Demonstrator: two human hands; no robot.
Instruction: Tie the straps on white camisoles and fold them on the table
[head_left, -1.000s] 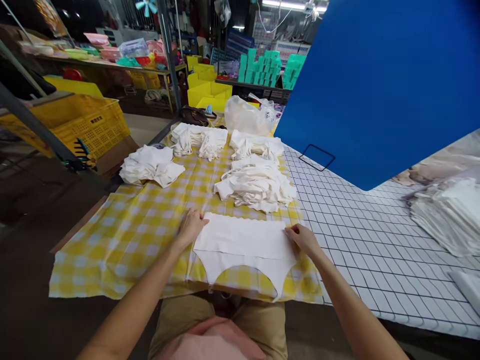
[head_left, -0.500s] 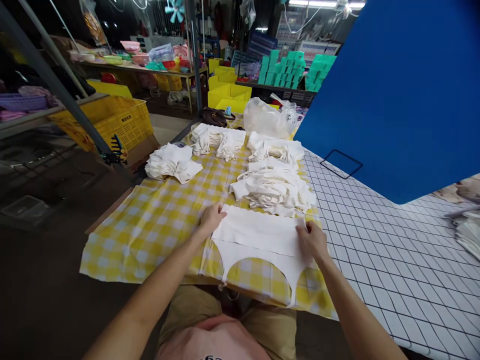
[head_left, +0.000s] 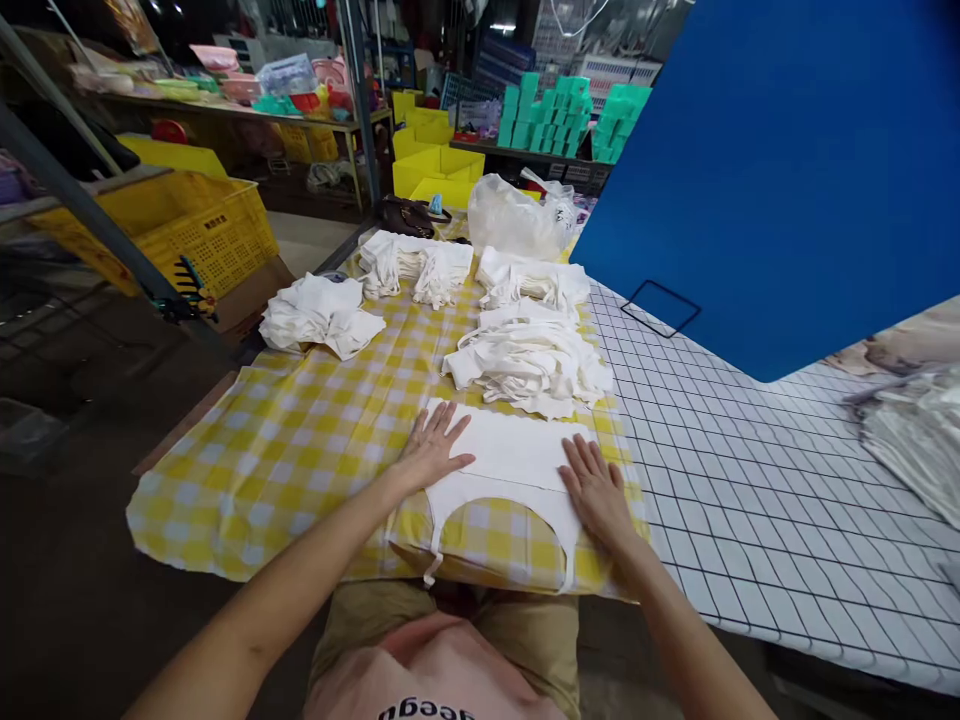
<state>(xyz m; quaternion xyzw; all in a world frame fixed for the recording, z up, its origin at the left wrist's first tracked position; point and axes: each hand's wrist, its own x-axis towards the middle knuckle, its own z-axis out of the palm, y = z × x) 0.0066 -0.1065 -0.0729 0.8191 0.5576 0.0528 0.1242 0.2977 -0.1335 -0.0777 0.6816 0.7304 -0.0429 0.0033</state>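
Note:
A white strapped top (head_left: 511,447) lies flat on the yellow checked tablecloth (head_left: 300,450), its wide band away from me and its straps toward my lap. My left hand (head_left: 433,447) rests on the band's left end, fingers spread. On the right end, my right hand (head_left: 596,487) presses down with its fingers stretched out. Just beyond the top is a loose heap of white garments (head_left: 532,360). Farther back are two neater white stacks, one on the left (head_left: 416,265) and one on the right (head_left: 534,278). A crumpled white pile (head_left: 321,315) sits at the left.
A large blue panel (head_left: 772,180) slants over the white grid-patterned cloth (head_left: 720,480) at right. More folded fabric (head_left: 919,435) lies at the far right. A clear plastic bag (head_left: 517,215) and a dark handbag (head_left: 405,214) stand at the back. A metal post (head_left: 112,230) and yellow crate (head_left: 217,235) are left.
Both hands have gone from gripping the top's two ends to lying flat on it with fingers spread. The top now lies flatter on the cloth. The camera view has shifted slightly.

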